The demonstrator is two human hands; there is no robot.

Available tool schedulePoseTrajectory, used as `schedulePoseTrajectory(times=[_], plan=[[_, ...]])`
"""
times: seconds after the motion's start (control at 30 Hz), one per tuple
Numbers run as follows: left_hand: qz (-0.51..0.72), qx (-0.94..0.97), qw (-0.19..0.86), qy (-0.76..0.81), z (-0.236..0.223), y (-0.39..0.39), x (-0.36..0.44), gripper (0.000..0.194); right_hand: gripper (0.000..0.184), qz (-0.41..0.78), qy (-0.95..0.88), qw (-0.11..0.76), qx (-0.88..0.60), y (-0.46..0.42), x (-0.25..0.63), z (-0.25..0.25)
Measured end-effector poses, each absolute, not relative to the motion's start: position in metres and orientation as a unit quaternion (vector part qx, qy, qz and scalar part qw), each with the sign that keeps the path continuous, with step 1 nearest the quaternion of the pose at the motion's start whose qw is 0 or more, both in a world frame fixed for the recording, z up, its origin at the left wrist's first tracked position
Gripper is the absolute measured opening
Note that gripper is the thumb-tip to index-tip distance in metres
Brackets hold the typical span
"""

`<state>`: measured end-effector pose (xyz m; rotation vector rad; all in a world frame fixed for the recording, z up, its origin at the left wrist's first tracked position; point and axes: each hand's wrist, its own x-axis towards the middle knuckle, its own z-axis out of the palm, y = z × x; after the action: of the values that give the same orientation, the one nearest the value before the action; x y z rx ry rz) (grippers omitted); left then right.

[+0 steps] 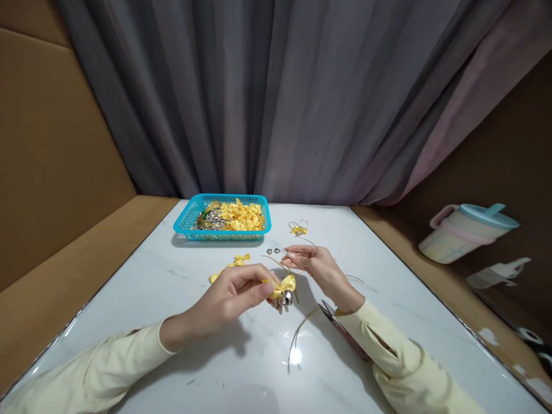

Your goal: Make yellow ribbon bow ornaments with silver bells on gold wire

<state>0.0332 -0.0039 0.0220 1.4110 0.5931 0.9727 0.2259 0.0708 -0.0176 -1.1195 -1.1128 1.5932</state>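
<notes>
My left hand (pixel 230 299) pinches a yellow ribbon bow (pixel 287 283) with a round silver bell (pixel 285 298) hanging under it. Just beyond, the fingers of my right hand (pixel 317 267) are pressed together at a thin gold cord (pixel 276 261) above the bow; the exact grip on the cord is small and partly hidden. Two small silver bells (pixel 273 251) lie by the right fingertips. More yellow bows (pixel 239 260) rest on the table behind my left hand. Scissors (pixel 340 328) lie partly under my right forearm, beside loose gold cords (pixel 297 333).
At the back left stands a blue basket (pixel 224 236) with yellow bows, silver bells and gold cord. Another bow with cord (pixel 298 230) lies to its right. A tumbler (pixel 463 233) and a translucent bottle (pixel 495 273) are beyond the table's right edge. Cardboard and a grey curtain enclose the white table (pixel 207 374).
</notes>
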Motion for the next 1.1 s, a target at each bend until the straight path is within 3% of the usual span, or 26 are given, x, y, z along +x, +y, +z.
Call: schedulePoseTrajectory(times=[0.27, 0.47, 0.63, 1.1], plan=[[0.419, 0.633, 0.595, 0.264, 0.028, -0.006, 0.032, 0.021, 0.029, 0.583, -0.517, 0.433, -0.453, 0.064, 0.222, -0.005], [0.429, 0.675, 0.486, 0.352, 0.033, -0.005, 0.031, 0.022, 0.034, 0.483, -0.638, 0.384, -0.461, 0.033, 0.226, 0.039], [0.420, 0.701, 0.439, 0.373, 0.027, -0.003, 0.033, 0.021, 0.034, 0.533, -0.660, 0.292, -0.442, 0.005, 0.226, 0.057], [0.353, 0.783, 0.335, 0.388, 0.025, -0.007, 0.036, 0.025, 0.036, 0.619, -0.620, 0.281, -0.392, 0.005, 0.220, 0.047]])
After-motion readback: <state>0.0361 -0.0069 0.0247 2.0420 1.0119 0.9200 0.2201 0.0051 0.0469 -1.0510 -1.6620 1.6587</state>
